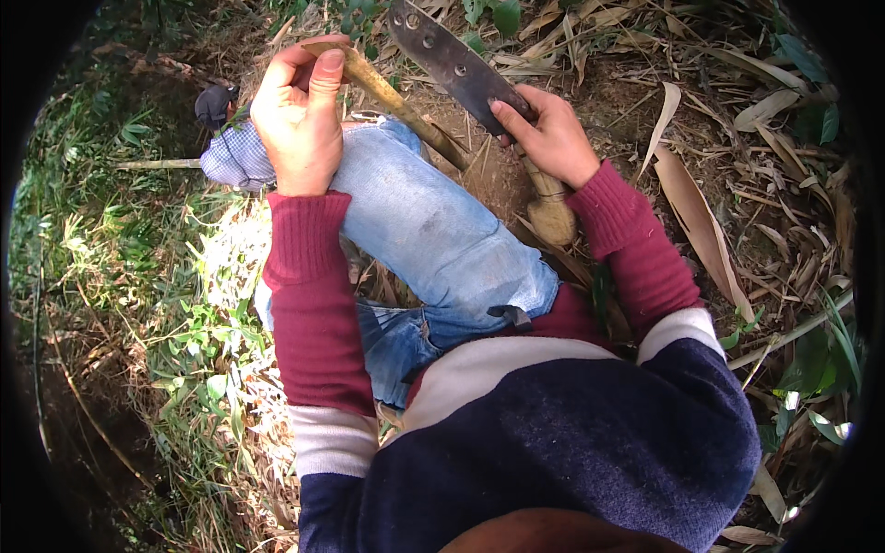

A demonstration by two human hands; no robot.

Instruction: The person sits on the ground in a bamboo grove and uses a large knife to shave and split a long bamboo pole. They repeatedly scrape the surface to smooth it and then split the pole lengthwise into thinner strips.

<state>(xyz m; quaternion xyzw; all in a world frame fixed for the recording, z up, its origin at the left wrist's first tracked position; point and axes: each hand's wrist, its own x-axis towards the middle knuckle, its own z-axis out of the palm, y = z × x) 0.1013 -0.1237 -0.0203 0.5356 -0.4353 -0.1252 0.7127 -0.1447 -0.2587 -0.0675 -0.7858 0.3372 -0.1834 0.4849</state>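
Observation:
My left hand point(304, 115), raised at the upper left, pinches the top end of a yellow-brown stick point(387, 95) between thumb and fingers. The stick looks like bamboo and slants down to the right, its lower end near the bare soil. My right hand point(550, 134) is closed round a machete point(452, 69) where the blade meets the handle. Its dark, broad blade has several round holes and points up and to the left, a little apart from the stick. Below my right hand shows the knobbed wooden handle point(553, 219).
My bent leg in blue jeans point(433, 212) lies under the stick. A person point(238, 157) in a checked shirt and dark cap is farther off at the left, beside a pale pole point(157, 164). Dry leaves point(696, 217) and green plants cover the ground around me.

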